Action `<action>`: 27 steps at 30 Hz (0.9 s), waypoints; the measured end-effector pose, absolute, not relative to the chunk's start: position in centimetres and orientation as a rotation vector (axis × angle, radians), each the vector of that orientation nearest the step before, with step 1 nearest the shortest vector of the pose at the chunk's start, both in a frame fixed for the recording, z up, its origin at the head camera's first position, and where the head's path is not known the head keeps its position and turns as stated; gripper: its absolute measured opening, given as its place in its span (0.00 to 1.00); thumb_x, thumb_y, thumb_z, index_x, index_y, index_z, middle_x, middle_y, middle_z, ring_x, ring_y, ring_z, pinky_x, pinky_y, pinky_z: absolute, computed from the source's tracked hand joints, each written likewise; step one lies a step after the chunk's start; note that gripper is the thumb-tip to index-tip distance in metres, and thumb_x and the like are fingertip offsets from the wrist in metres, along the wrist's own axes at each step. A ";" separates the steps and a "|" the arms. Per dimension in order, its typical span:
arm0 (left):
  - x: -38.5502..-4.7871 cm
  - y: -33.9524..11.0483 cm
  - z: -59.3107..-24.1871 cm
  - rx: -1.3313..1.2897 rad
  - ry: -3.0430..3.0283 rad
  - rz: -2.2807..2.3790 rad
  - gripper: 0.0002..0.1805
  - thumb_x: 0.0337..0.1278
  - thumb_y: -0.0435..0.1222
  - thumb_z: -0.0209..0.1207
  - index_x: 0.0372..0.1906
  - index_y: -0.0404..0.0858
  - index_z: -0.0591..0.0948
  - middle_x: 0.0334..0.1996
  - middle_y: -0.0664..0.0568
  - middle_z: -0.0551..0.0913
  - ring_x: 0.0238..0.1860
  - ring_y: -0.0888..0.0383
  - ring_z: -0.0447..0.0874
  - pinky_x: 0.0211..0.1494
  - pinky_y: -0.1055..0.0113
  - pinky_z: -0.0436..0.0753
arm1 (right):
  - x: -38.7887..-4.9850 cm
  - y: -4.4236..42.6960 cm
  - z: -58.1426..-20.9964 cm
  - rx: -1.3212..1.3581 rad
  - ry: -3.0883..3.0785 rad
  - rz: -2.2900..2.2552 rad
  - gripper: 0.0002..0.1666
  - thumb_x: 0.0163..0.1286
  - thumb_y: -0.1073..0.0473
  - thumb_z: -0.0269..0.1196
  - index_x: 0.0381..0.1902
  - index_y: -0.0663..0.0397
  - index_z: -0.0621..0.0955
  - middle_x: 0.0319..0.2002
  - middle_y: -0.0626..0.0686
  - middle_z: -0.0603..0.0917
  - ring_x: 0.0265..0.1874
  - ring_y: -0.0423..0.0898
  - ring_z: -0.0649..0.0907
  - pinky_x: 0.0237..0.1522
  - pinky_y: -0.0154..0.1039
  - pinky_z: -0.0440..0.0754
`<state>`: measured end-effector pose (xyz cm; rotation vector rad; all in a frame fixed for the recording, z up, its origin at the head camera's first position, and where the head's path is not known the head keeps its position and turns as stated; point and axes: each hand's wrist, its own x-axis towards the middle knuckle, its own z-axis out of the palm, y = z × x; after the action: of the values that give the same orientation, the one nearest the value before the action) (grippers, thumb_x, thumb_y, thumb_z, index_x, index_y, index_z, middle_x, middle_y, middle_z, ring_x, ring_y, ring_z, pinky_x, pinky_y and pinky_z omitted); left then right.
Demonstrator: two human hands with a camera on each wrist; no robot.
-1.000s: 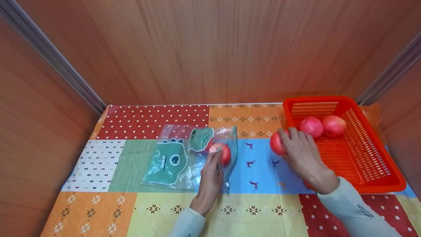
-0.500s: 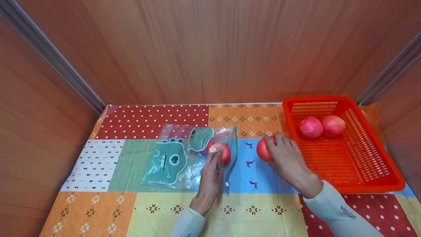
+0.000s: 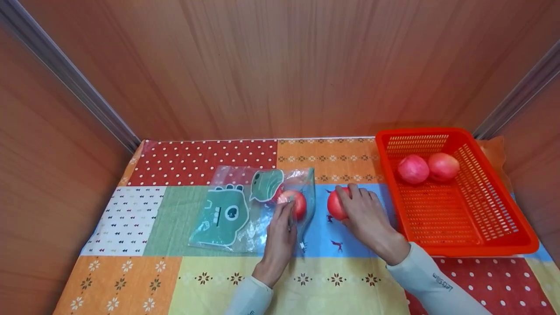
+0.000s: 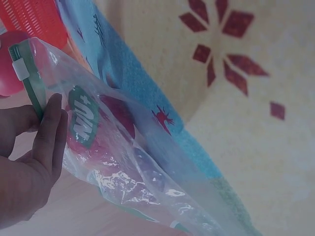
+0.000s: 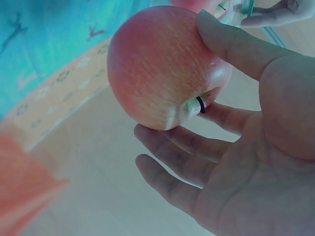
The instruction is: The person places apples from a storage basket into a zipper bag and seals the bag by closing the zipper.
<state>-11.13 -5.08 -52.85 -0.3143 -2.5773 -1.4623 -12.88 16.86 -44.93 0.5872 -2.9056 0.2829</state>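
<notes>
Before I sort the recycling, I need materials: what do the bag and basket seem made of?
Bag: probably thin plastic film, glossy; it is see-through, creased and catches bright highlights.
Basket: probably moulded plastic, fairly smooth; its even orange-red colour and regular perforated walls suggest that.

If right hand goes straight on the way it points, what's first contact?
Probably the green edge of the clear bag, toward its far corner, the apple gripped in the right hand touching first. Height is unclear in the head view; it could pass over.
</notes>
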 end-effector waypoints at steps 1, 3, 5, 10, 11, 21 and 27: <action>-11.1 -5.1 -52.8 -0.315 -2.578 -1.462 0.38 0.65 0.21 0.65 0.78 0.39 0.69 0.73 0.47 0.70 0.78 0.48 0.68 0.74 0.53 0.73 | -12.9 16.7 -45.1 0.592 -2.903 0.293 0.51 0.50 0.59 0.86 0.70 0.62 0.75 0.58 0.66 0.78 0.53 0.64 0.80 0.59 0.63 0.83; -11.1 -5.1 -52.8 -0.314 -2.580 -1.466 0.38 0.66 0.22 0.65 0.79 0.39 0.69 0.74 0.47 0.69 0.78 0.48 0.68 0.74 0.53 0.73 | -13.0 16.3 -45.3 0.598 -2.899 0.307 0.51 0.50 0.58 0.86 0.69 0.62 0.75 0.57 0.66 0.78 0.53 0.64 0.80 0.59 0.63 0.82; -11.1 -5.1 -52.8 -0.310 -2.585 -1.467 0.38 0.66 0.22 0.65 0.79 0.40 0.69 0.74 0.47 0.69 0.79 0.48 0.67 0.73 0.52 0.74 | -13.1 16.0 -45.6 0.607 -2.887 0.322 0.50 0.51 0.58 0.85 0.69 0.62 0.74 0.57 0.66 0.78 0.52 0.64 0.81 0.59 0.63 0.82; -11.2 -5.2 -52.9 -0.295 -2.605 -1.455 0.39 0.65 0.22 0.66 0.79 0.41 0.68 0.75 0.48 0.68 0.79 0.47 0.67 0.73 0.50 0.75 | -13.3 15.0 -46.1 0.623 -2.873 0.338 0.48 0.52 0.58 0.85 0.67 0.62 0.75 0.55 0.66 0.79 0.50 0.64 0.81 0.56 0.63 0.84; -11.2 -5.1 -52.8 -0.291 -2.610 -1.441 0.40 0.65 0.22 0.66 0.79 0.41 0.69 0.74 0.48 0.69 0.78 0.47 0.68 0.72 0.51 0.76 | -13.3 14.8 -46.2 0.627 -2.871 0.342 0.48 0.52 0.58 0.85 0.67 0.62 0.75 0.55 0.66 0.79 0.50 0.64 0.82 0.55 0.63 0.84; -11.4 -4.9 -52.8 -0.267 -2.618 -1.429 0.39 0.65 0.23 0.67 0.79 0.41 0.69 0.72 0.49 0.70 0.77 0.50 0.69 0.73 0.53 0.75 | -13.4 13.6 -47.6 0.660 -2.844 0.322 0.45 0.53 0.59 0.84 0.66 0.60 0.76 0.53 0.64 0.79 0.48 0.63 0.81 0.53 0.60 0.84; -11.4 -4.8 -52.9 -0.265 -2.618 -1.433 0.38 0.65 0.22 0.65 0.78 0.41 0.70 0.72 0.50 0.71 0.77 0.51 0.70 0.73 0.53 0.75 | -13.6 13.0 -48.0 0.676 -2.854 0.327 0.45 0.53 0.59 0.84 0.66 0.59 0.76 0.53 0.64 0.79 0.48 0.63 0.82 0.54 0.61 0.84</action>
<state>-11.45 -4.85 -52.86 -0.2651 -2.6177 -1.4326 -13.60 13.04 -48.03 0.6757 -2.8536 0.3271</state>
